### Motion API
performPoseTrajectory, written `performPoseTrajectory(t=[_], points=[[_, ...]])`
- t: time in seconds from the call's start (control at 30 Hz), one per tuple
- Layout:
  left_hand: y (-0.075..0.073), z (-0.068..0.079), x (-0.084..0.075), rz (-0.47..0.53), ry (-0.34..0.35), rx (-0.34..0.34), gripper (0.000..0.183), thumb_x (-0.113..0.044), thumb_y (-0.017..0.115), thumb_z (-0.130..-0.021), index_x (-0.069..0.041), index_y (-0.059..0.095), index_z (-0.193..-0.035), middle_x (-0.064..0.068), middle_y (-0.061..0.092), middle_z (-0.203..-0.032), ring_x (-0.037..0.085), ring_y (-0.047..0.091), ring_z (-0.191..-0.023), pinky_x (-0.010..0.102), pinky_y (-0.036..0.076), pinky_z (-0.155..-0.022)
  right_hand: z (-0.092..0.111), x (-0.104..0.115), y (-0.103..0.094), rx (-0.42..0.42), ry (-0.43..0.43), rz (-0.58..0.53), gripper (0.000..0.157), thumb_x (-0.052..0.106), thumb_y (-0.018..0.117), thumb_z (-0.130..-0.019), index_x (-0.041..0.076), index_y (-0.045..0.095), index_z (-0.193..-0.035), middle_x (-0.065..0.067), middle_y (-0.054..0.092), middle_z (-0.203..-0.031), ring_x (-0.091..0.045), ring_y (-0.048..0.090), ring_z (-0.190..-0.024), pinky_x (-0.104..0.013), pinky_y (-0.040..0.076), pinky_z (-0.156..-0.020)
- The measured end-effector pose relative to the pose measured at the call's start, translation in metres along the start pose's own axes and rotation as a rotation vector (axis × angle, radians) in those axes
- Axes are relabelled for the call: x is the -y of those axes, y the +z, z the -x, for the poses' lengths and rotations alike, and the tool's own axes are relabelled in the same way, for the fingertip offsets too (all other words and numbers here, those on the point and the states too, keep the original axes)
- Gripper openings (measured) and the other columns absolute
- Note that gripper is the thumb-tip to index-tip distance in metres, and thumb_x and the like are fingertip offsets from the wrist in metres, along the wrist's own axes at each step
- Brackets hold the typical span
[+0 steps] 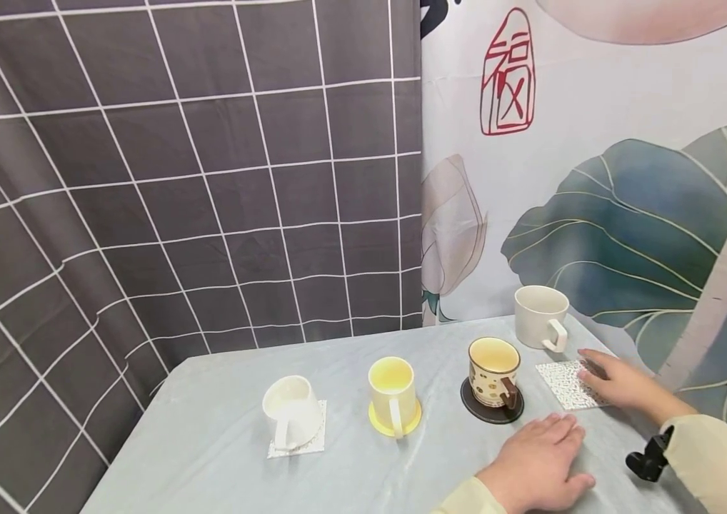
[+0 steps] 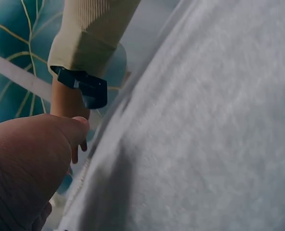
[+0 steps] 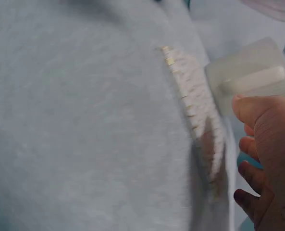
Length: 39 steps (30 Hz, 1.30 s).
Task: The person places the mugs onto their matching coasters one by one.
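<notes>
My right hand hovers over or rests at the right part of a square white patterned coaster; contact cannot be told. Its fingers are loosely spread and hold nothing in the right wrist view. Just behind the coaster stands a plain white mug, its handle turned toward me. My left hand lies palm down with straight fingers on the table near the front. Nearest to it is a brown-patterned mug with a yellow inside, standing on a dark round coaster.
A pale yellow mug sits on a yellow round coaster at mid-table. Farther left, a white mug stands on a white square coaster. Grey-blue cloth covers the table; a gridded dark curtain hangs behind.
</notes>
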<state>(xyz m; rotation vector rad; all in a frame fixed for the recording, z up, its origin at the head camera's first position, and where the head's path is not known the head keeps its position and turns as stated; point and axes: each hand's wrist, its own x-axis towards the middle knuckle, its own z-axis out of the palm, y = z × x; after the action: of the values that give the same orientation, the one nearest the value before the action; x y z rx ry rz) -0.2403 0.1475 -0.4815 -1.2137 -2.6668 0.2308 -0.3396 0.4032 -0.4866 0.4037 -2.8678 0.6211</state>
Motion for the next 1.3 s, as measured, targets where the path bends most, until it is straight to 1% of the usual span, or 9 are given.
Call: performPoseTrajectory(t=[0.13, 0.27, 0.5, 0.67, 0.8, 0.93, 1.03, 1.17, 1.3], points=[[0.004, -0.002, 0.000, 0.032, -0.029, 0.022, 0.063, -0.065, 0.035, -0.101, -0.034, 0.040, -0.155, -0.020, 0.032, -0.159, -0.001, 0.029, -0.145, 0.017, 0.025, -0.115, 0.005, -0.003, 0.009, -0.002, 0.008, -0.013, 0.057, 0.021, 0.064, -0.097, -0.022, 0.048, -0.131, -0.047, 0.047, -0.132, -0.063, 0.046, -0.121, -0.070, 0.040, -0.096], [0.007, -0.006, 0.001, 0.061, -0.051, 0.039, 0.063, -0.065, 0.035, -0.101, -0.034, 0.040, -0.155, -0.020, 0.032, -0.159, -0.001, 0.029, -0.145, 0.019, 0.027, -0.116, 0.007, -0.003, 0.012, -0.001, 0.008, -0.006, 0.058, 0.023, 0.063, -0.098, -0.022, 0.047, -0.131, -0.047, 0.045, -0.134, -0.063, 0.044, -0.123, -0.070, 0.039, -0.098], [0.015, -0.011, -0.001, 0.092, -0.052, 0.058, 0.062, -0.063, 0.035, -0.102, -0.032, 0.039, -0.155, -0.019, 0.031, -0.160, -0.001, 0.028, -0.146, 0.019, 0.026, -0.116, 0.013, -0.007, 0.021, -0.016, -0.014, -0.017, 0.055, 0.022, 0.061, -0.099, -0.021, 0.049, -0.132, -0.047, 0.043, -0.136, -0.063, 0.042, -0.125, -0.070, 0.037, -0.098], [0.023, -0.014, -0.003, 0.091, -0.052, 0.067, 0.062, -0.062, 0.034, -0.102, -0.032, 0.038, -0.156, -0.019, 0.031, -0.160, -0.001, 0.028, -0.146, 0.019, 0.026, -0.116, 0.016, -0.010, 0.029, -0.036, -0.011, -0.017, 0.056, 0.024, 0.060, -0.100, -0.019, 0.048, -0.135, -0.044, 0.042, -0.139, -0.063, 0.041, -0.127, -0.071, 0.035, -0.099], [0.024, -0.018, -0.004, 0.104, -0.051, 0.065, 0.063, -0.062, 0.035, -0.102, -0.031, 0.037, -0.157, -0.017, 0.031, -0.160, 0.000, 0.029, -0.146, 0.020, 0.026, -0.117, 0.018, -0.010, 0.030, -0.040, -0.004, -0.015, 0.056, 0.023, 0.058, -0.101, -0.018, 0.048, -0.137, -0.043, 0.042, -0.141, -0.062, 0.039, -0.128, -0.072, 0.032, -0.101], [0.022, -0.024, -0.005, 0.083, -0.047, 0.043, 0.063, -0.062, 0.036, -0.102, -0.031, 0.038, -0.156, -0.017, 0.033, -0.160, 0.001, 0.030, -0.145, 0.021, 0.026, -0.117, 0.019, -0.011, 0.030, -0.062, -0.014, 0.005, 0.055, 0.023, 0.057, -0.102, -0.018, 0.048, -0.137, -0.043, 0.043, -0.141, -0.061, 0.040, -0.128, -0.071, 0.032, -0.102], [0.020, -0.030, -0.006, 0.043, -0.043, 0.048, 0.063, -0.063, 0.034, -0.102, -0.033, 0.035, -0.157, -0.018, 0.029, -0.161, 0.001, 0.026, -0.147, 0.022, 0.025, -0.118, 0.019, -0.011, 0.032, -0.095, -0.028, 0.025, 0.054, 0.023, 0.057, -0.102, -0.018, 0.049, -0.136, -0.042, 0.045, -0.140, -0.060, 0.042, -0.128, -0.069, 0.033, -0.102], [0.020, -0.037, -0.008, 0.016, -0.037, 0.083, 0.064, -0.065, 0.028, -0.102, -0.037, 0.029, -0.159, -0.020, 0.022, -0.164, 0.001, 0.019, -0.150, 0.022, 0.022, -0.119, 0.019, -0.011, 0.034, -0.116, -0.040, 0.032, 0.054, 0.023, 0.056, -0.102, -0.018, 0.049, -0.136, -0.041, 0.045, -0.140, -0.060, 0.042, -0.128, -0.068, 0.033, -0.102], [0.022, -0.039, -0.011, 0.021, -0.041, 0.107, 0.062, -0.065, 0.025, -0.102, -0.039, 0.026, -0.159, -0.022, 0.020, -0.164, 0.000, 0.017, -0.150, 0.022, 0.021, -0.119, 0.021, -0.011, 0.035, -0.113, -0.029, 0.034, 0.054, 0.024, 0.056, -0.102, -0.017, 0.050, -0.136, -0.041, 0.045, -0.140, -0.060, 0.042, -0.128, -0.068, 0.033, -0.102]])
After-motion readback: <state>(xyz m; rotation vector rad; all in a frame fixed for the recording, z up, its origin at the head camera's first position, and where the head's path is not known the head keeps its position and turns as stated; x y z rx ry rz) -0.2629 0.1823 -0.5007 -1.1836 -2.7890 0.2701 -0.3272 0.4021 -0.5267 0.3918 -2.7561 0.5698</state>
